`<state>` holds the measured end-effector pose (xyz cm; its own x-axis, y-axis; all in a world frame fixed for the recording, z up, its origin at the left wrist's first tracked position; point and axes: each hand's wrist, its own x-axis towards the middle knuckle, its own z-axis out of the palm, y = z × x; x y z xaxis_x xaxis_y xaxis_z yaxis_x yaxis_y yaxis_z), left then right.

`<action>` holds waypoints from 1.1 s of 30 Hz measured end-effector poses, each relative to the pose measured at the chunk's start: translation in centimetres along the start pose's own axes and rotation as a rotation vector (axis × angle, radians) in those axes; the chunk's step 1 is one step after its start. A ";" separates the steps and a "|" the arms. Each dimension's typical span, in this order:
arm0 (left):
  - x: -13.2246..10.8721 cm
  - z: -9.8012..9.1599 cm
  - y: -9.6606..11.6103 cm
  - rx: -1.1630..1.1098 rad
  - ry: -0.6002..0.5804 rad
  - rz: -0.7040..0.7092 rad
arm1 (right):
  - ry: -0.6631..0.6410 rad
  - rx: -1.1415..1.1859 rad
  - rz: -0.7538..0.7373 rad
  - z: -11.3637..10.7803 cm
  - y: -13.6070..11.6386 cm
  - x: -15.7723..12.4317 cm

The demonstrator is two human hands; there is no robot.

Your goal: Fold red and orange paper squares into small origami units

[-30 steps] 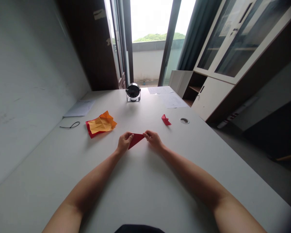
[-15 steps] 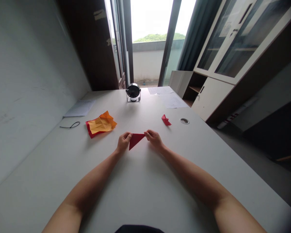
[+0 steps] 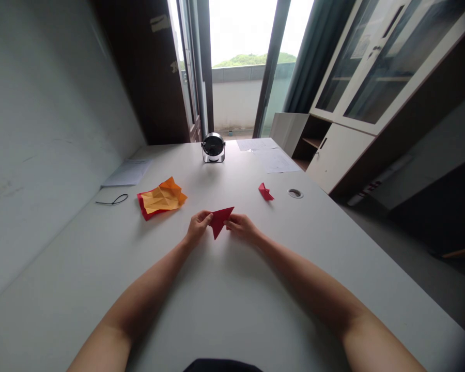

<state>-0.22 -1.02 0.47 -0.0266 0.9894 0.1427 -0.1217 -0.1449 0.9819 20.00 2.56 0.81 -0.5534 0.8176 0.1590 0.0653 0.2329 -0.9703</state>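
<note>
A folded red paper is held between my two hands over the white table. My left hand pinches its left side between thumb and fingers. At its lower right edge, my right hand grips the paper with thumb and fingertips. One point of the paper reaches up to the right and another points down. Beyond my right hand lies a small folded red paper piece. Creased orange paper rests on a red sheet to the left of my left hand.
A round black and silver device stands at the table's far end. Paper sheets lie at the far right, more papers at the far left. A black cord is near the wall, and a round hole at the right.
The red paper has turned from a plain triangle to a shape with its right point raised. My right hand has shifted from the paper's upper right corner down to its lower right edge.
</note>
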 end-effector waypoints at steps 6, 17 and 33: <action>0.0 0.4 0.2 0.011 -0.045 -0.024 | 0.082 -0.003 -0.006 -0.2 1.3 0.2; 0.4 -0.3 -1.0 0.070 -0.131 -0.006 | 0.105 -0.011 -0.006 -0.2 1.0 0.1; 0.4 -0.2 -0.3 0.063 -0.127 -0.050 | 0.026 -0.014 -0.025 -0.4 -0.3 -0.3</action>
<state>-0.37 -0.55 0.20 0.1043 0.9890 0.1045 -0.0571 -0.0990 0.9935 20.50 2.44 1.14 -0.5331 0.8248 0.1884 0.0629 0.2608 -0.9633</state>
